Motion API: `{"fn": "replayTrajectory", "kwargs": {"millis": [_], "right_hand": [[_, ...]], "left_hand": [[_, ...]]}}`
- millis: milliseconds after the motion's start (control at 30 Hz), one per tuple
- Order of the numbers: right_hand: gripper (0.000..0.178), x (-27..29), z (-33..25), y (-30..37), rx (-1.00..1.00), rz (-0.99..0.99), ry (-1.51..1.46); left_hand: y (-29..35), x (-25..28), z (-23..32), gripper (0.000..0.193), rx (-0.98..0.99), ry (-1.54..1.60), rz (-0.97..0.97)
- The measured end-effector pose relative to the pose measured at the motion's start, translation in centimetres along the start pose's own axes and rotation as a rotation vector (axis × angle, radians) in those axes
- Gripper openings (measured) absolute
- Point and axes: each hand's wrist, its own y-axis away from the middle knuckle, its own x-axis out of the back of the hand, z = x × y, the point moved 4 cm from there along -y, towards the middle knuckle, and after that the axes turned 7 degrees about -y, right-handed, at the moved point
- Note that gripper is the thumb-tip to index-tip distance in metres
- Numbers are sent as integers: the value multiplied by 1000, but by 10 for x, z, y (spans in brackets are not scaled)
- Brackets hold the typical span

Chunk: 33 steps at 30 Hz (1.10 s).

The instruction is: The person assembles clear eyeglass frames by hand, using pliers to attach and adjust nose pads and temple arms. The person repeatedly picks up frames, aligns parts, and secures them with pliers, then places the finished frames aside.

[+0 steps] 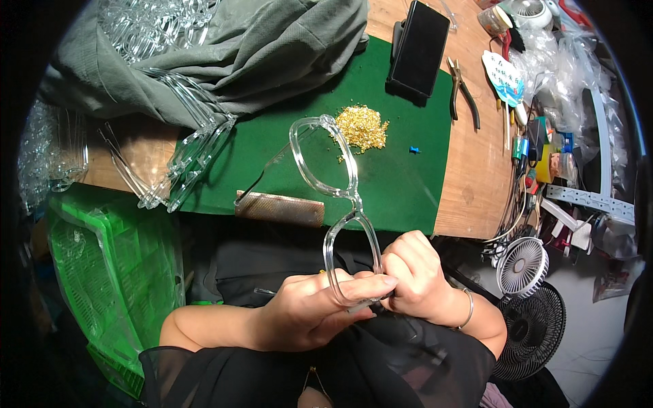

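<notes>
A clear plastic eyeglass frame stands on end in front of me, one rim above the other. My left hand is closed on its lower rim, thumb lying along the edge. Close against that rim's outer corner, my right hand is closed in a fist; what its fingers grip is hidden. From the upper rim a thin temple arm slants down to the left. Behind the frame, a heap of tiny gold-coloured metal parts lies on the green mat, near a small blue piece.
A worn rectangular metal bar lies at the mat's front edge. Clear frames spill from a grey cloth at left. Pliers and a black phone lie behind. A green crate and small fans flank me.
</notes>
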Motion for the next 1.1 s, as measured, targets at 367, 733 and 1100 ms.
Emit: {"fn": "replayTrajectory", "kwargs": {"millis": [367, 733, 1100], "right_hand": [[33, 5, 2, -6, -155, -106, -88], [38, 4, 25, -8, -127, -122, -169], [34, -19, 58, -1, -396, -46, -518]], "left_hand": [[0, -1, -7, 49, 118, -6, 86], [-1, 7, -8, 66, 302, 132, 23], [12, 36, 18, 34, 371, 467, 402]]}}
